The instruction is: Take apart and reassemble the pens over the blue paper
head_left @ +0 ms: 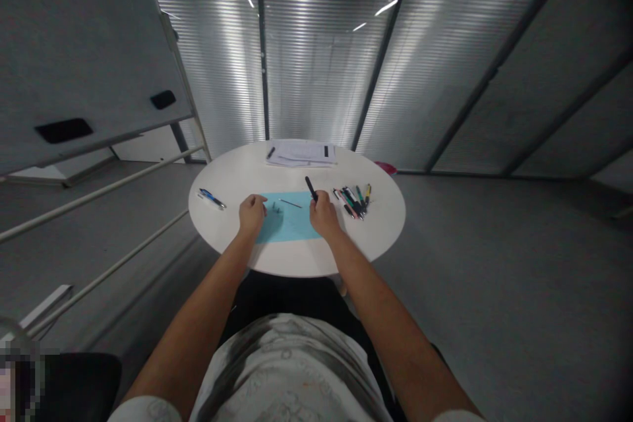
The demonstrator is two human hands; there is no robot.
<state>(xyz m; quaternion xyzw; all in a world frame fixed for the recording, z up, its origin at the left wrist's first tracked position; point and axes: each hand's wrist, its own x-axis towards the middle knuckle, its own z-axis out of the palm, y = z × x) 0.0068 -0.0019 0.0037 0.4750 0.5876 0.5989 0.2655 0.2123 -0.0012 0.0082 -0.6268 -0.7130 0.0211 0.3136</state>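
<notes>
While your right fingers (315, 209) grip a dark pen (310, 186) over the blue sheet (291, 231), the work looks partway: a slim rod (291, 203) lies loose just left of them, bunched pens (352, 202) untouched to their right, and whether your curled left fingers (256, 200) hold anything is unclear.

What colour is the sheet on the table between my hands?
The sheet is light blue, as seen in the head view, the only one.
</notes>
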